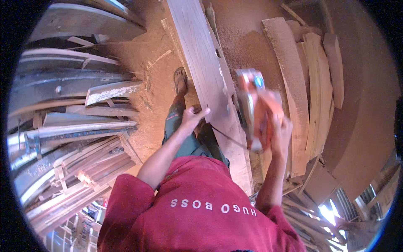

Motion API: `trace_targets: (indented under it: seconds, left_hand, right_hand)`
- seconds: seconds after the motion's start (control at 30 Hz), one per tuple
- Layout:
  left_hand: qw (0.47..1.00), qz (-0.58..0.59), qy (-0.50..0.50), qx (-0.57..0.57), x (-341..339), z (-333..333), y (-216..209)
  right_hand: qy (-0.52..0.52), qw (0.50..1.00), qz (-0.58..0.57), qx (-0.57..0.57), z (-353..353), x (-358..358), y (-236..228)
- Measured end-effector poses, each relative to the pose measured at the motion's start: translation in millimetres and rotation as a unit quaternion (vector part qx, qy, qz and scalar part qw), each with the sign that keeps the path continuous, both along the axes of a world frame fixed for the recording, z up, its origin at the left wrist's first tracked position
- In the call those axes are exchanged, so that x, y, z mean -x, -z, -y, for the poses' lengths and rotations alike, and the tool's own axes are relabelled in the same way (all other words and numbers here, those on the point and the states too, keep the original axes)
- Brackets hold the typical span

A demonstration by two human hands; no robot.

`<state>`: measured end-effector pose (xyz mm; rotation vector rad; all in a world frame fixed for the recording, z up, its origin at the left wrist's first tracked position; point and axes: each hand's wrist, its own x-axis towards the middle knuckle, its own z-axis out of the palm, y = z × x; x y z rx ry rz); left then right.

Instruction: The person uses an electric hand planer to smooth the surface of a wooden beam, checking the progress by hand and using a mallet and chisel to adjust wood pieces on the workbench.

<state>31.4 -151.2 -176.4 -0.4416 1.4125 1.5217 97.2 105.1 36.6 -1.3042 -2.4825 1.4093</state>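
Note:
A long wooden plank [197, 54] runs from the far top down past my right side, with a rough, notched right edge. My left hand [194, 119] is at the plank's left edge, its thumb over the top face and its other fingers bent beside the edge, partly hidden. To the right of the plank, my right hand [282, 128] grips an orange corded power tool [268, 111] with a metal base. Motion blurs the tool, so its exact kind is unclear. A dark cord [228, 136] crosses the plank toward it.
Several rough boards [289, 84] lie on the right. Stacked curved timber [79, 63] and cut lengths [88, 161] fill the left side. Sawdust covers the floor [138, 63], with wood slivers [159, 59] on it. My sandalled foot [180, 80] stands left of the plank.

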Motion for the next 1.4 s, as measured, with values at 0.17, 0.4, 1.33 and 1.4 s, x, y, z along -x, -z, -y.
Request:
trace_targets:
  seconds: [0.17, 0.4, 1.33, 1.4]
  left_hand:
    - [0.997, 0.008, -0.020, -0.069, 12.6, 16.9, -19.8]
    - [0.931, 0.016, -0.183, -0.314, 85.4, -11.3, -233.6]
    - [0.841, -0.201, -0.337, -0.373, 90.6, -67.5, -281.7]
    - [0.843, -0.201, -0.336, -0.369, 88.7, -62.2, -278.8]
  right_hand:
    - [0.165, 0.983, 0.064, -0.042, 13.3, -166.5, -11.6]
    - [0.306, 0.950, -0.043, 0.053, 23.7, -228.1, -17.3]
    - [0.206, 0.945, -0.137, 0.213, 41.1, -166.6, -15.9]
    - [0.193, 0.958, -0.129, 0.171, 45.6, -160.8, -11.8]
